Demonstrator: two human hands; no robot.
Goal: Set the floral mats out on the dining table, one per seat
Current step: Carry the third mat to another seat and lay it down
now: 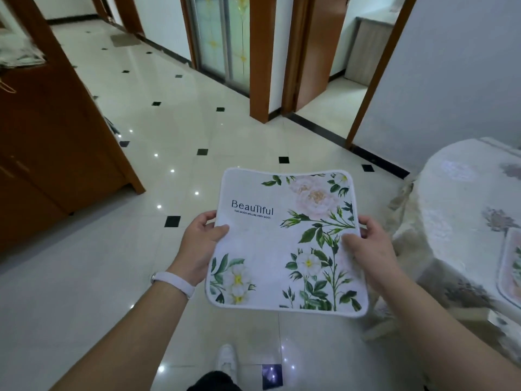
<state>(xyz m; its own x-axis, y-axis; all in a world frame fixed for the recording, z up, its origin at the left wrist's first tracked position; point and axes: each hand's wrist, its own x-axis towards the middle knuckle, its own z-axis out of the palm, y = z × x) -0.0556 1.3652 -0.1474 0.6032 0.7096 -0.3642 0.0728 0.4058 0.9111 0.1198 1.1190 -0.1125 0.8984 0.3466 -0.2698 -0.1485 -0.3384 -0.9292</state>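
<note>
Mat (284, 244): you hold it flat and face up in front of you, above the tiled floor (118, 277) and not on the table; it is square with rounded corners and a white edge, printed with pale roses, white flowers, green leaves and the word "Beautiful" over a smaller line of text.
Left hand (201, 244): yours grips the mat's left edge, thumb pressed on the printed side, fingers curled underneath; a pale band (173, 282) sits on that wrist.
Right hand (369, 246): yours pinches the mat's right edge the same way, thumb on top among the leaves, fingertips showing at the rim above it, the other fingers hidden below.
Table (462, 193): it stands to your right, covered by a pale cloth with faint flower patches that hangs down its side; the mat you hold is beside it, near its draped edge, and apart from its top.
Second mat (511, 266): one already lies on the table at the right edge of the view, only partly in sight, with the same white border and leaf print.
Floor: glossy cream tiles with small black squares at the corners, ceiling lights reflected in them.
Foot (225, 359): your white shoe shows below the mat.
Surroundings: brown wooden cabinet (50, 142) to your left, glass sliding door (222, 38) and wood-framed doorways ahead.
</note>
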